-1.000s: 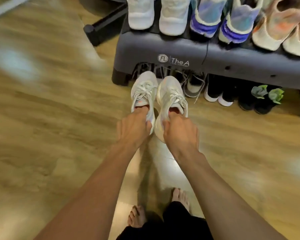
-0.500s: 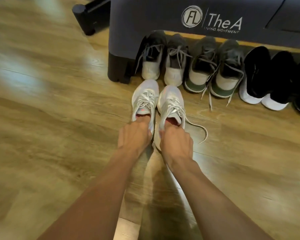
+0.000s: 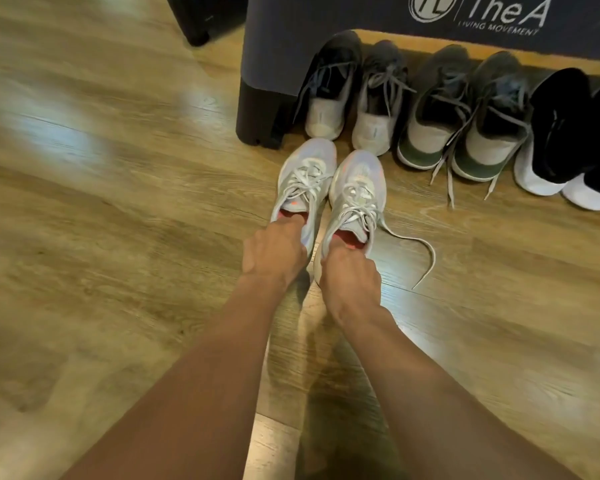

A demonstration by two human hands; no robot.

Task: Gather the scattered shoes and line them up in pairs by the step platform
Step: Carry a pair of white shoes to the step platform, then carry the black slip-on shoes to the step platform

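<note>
The dark step platform (image 3: 326, 36) at twelve o'clock carries white lettering on its front face: a round "FL" logo, then "The A" in large letters. Under it, smaller print reads "LIVING MOVEMENT".

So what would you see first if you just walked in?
The left hand grips the left sneaker by its heel and the right hand grips the right sneaker, mid-floor. Behind them, dark shoes line up along the grey step platform. A loose lace trails right.
</note>
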